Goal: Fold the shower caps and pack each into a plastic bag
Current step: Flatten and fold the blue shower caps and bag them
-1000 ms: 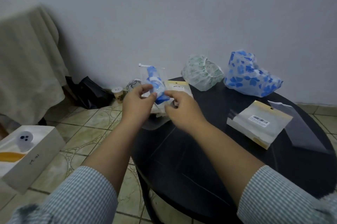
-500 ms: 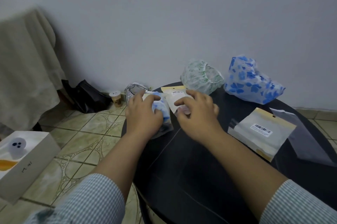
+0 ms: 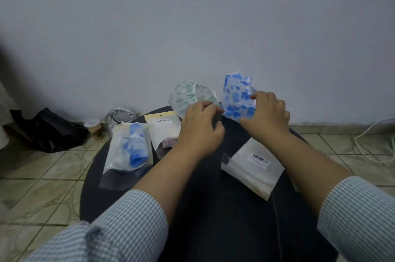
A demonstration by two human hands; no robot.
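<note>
the right hand [image 3: 269, 114] has its grip on the blue flowered shower cap [image 3: 237, 95] at the far side of the round dark desk [image 3: 213, 208], thumb under its lower edge and fingers over the right side. the left hand [image 3: 199, 128] is just left of this grip with fingers loosely curled; its fingertips are near the cap's edge, and i cannot tell if they touch it. behind the left hand lies the green patterned shower cap [image 3: 190, 95]. far left of the grip, a packed plastic bag [image 3: 130, 150] with a folded blue cap lies on the desk, next to a second bag [image 3: 164, 129]. below the grip, a white bag with barcode [image 3: 254, 167] lies flat.
</note>
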